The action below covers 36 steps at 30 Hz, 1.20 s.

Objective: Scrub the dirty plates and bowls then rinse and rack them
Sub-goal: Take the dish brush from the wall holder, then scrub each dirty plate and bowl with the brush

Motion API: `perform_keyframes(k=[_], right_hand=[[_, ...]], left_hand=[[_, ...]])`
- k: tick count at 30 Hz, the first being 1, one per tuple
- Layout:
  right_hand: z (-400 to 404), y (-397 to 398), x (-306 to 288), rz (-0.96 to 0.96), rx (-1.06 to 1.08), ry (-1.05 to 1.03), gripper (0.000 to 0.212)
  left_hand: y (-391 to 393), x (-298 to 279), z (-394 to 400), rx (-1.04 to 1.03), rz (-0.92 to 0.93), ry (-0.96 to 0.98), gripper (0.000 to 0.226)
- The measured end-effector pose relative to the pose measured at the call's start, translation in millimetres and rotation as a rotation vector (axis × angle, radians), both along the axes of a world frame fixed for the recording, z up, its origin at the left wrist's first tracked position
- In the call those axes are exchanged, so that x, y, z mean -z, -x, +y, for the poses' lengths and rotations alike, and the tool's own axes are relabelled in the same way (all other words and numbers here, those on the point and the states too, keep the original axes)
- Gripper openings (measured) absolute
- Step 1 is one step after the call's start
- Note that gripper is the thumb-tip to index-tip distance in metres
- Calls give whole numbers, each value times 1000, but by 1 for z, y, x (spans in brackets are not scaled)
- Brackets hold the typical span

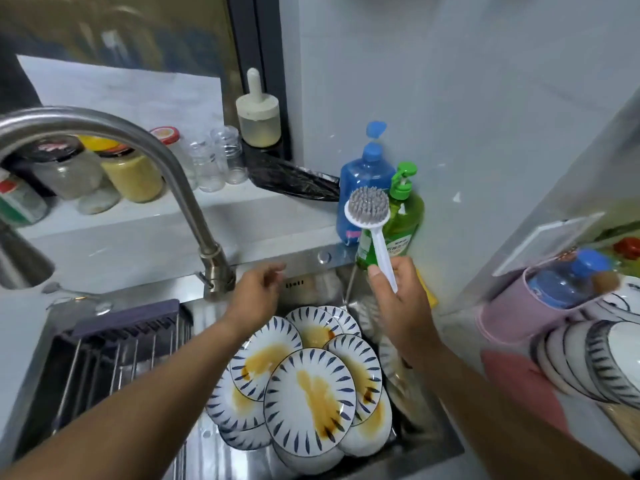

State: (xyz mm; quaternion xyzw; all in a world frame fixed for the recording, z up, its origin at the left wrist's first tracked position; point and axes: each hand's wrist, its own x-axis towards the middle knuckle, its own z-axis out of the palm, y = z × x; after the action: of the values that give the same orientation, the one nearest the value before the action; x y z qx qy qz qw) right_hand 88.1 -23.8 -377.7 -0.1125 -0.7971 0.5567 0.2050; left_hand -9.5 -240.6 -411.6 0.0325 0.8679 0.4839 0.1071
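Several stained plates [310, 401] fill the lower-centre sink [429, 441]; right hand [398, 299] grips a brush [372, 230], left hand [254, 296] hangs loosely curled, empty.

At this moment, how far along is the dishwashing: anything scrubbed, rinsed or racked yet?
Barely started. Done: nothing visibly; the rack over the sink's left side looks to hold no dishes, and the plates piled in the sink still carry brown sauce. In hand: the right hand grips the dish brush, head up; the left hand reaches near the faucet. Left: scrubbing, rinsing, racking everything.
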Motion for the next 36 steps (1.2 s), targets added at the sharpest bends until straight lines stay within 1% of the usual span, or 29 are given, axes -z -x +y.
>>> perform_keyframes(k=[2, 4, 6, 9, 12, 13, 14, 17, 19, 23, 25, 27, 30, 32, 36], right_hand=[[-4, -6, 3, -17, -26, -7, 15], [-10, -12, 4, -32, -42, -4, 16], [-16, -18, 7, -60, -61, -17, 16], [-21, -26, 11, -101, -100, -51, 22], [-25, -32, 15, -162, -160, -43, 27], [-25, -34, 16, -182, -183, -36, 27], [-26, -35, 17, -200, -207, -32, 28], [-29, -38, 17, -228, -264, -12, 28], [-31, -38, 15, -236, -289, -16, 27], [-35, -33, 13, -259, -295, -140, 28], [-39, -32, 11, -275, -294, -176, 28], [-44, -32, 10, -271, -304, -157, 27], [-51, -34, 6, -276, -330, -122, 29], [-54, -37, 4, -296, -350, -152, 28], [-57, -44, -4, -352, -355, -182, 20]], left_hand=[[-28, 28, -26, -66, -59, 94, 22], [-55, 53, -45, -143, -155, 124, 14], [-81, 74, -58, -190, -294, 138, 21], [-110, 97, -68, -173, -467, 180, 30], [-132, 107, -71, -157, -712, 26, 20], [-135, 111, -71, -153, -758, -22, 18], [-137, 114, -70, -150, -776, -45, 17], [-135, 120, -63, -174, -755, -92, 19], [-132, 122, -57, -193, -726, -99, 12], [-133, 124, -46, -174, -730, -90, 6], [-136, 124, -42, -160, -724, -101, 15], [-137, 122, -41, -141, -712, -131, 21], [-132, 117, -50, -116, -700, -150, 22], [-127, 109, -60, -136, -701, -210, 24], [-120, 85, -69, -224, -752, -454, 34]])
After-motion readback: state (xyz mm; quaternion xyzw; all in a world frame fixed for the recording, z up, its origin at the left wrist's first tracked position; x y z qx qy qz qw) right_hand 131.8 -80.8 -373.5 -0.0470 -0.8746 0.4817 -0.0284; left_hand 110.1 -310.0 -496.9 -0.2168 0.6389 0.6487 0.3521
